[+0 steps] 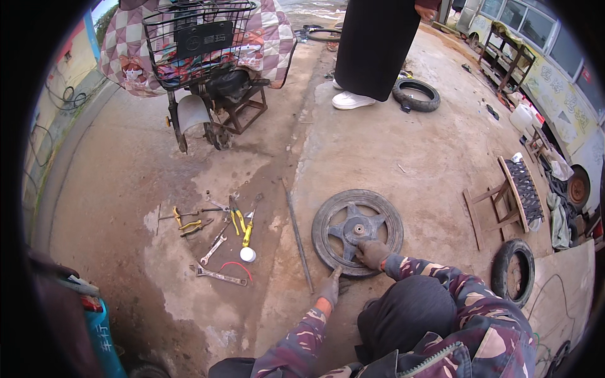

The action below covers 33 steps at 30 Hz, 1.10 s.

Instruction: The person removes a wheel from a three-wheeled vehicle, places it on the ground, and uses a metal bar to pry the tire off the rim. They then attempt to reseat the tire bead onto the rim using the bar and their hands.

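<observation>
Several tools [247, 235] lie left of a long bar [297, 236], then the left hand [329, 290] rests fingertips against the near edge of a wheel [357, 229] flat on the concrete [353, 151], the right hand [374, 254] over its spokes, neither grip clear to me, and lopsided pressure could tip it, pinching fingers.

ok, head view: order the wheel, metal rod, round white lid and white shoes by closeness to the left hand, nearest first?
From the left hand:
1. wheel: at its fingertips, ahead and right
2. metal rod: just left, lower end near the hand
3. round white lid: farther left, beside the tools
4. white shoes: far ahead, beyond the wheel
</observation>
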Each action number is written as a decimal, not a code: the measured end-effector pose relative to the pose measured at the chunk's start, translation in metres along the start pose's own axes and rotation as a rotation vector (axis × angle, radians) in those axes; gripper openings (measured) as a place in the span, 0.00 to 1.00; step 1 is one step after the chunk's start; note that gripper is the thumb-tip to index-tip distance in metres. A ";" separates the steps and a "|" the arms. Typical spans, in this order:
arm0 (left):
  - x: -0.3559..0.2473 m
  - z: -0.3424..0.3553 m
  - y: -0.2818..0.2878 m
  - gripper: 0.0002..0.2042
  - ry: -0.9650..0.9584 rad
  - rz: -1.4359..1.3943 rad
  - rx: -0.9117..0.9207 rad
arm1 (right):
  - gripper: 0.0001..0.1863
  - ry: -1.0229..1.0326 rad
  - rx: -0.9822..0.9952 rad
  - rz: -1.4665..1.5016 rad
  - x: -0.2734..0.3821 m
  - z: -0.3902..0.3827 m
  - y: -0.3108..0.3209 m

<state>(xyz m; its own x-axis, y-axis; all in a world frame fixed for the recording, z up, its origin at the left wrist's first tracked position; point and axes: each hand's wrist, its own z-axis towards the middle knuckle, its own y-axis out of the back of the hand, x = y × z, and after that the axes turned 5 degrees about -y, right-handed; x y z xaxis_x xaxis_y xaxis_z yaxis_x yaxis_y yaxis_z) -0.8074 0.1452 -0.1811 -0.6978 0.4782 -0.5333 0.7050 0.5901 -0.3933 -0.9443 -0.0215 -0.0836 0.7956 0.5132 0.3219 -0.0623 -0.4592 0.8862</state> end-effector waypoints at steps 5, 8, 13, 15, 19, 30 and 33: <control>-0.033 -0.004 0.025 0.26 -0.169 0.031 -0.185 | 0.20 0.017 -0.025 0.081 0.025 0.018 -0.020; -0.058 -0.012 0.027 0.19 -0.258 0.471 -0.260 | 0.21 0.014 -0.008 0.057 0.039 0.025 -0.016; -0.065 -0.020 -0.006 0.15 -0.501 0.647 -0.209 | 0.22 0.012 0.062 -0.064 0.049 0.026 0.003; -0.062 -0.013 -0.026 0.15 -0.624 0.741 -0.113 | 0.22 0.005 0.067 -0.103 0.050 0.025 0.010; -0.066 0.011 -0.039 0.14 -0.674 0.895 -0.061 | 0.20 0.029 0.142 -0.221 0.051 0.027 0.022; -0.059 0.117 -0.020 0.12 -0.264 0.678 0.459 | 0.18 -0.101 0.339 -0.469 0.057 0.045 0.032; -0.051 0.109 -0.028 0.13 -0.158 0.569 0.358 | 0.20 -0.124 0.349 -0.463 0.058 0.048 0.033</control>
<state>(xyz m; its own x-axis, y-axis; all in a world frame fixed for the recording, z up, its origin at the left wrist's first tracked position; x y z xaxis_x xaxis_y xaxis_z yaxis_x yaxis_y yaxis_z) -0.7772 0.0337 -0.2242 -0.1990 0.5334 -0.8221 0.9735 0.0112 -0.2284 -0.8717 -0.0415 -0.0517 0.7584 0.6382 -0.1323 0.4936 -0.4298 0.7561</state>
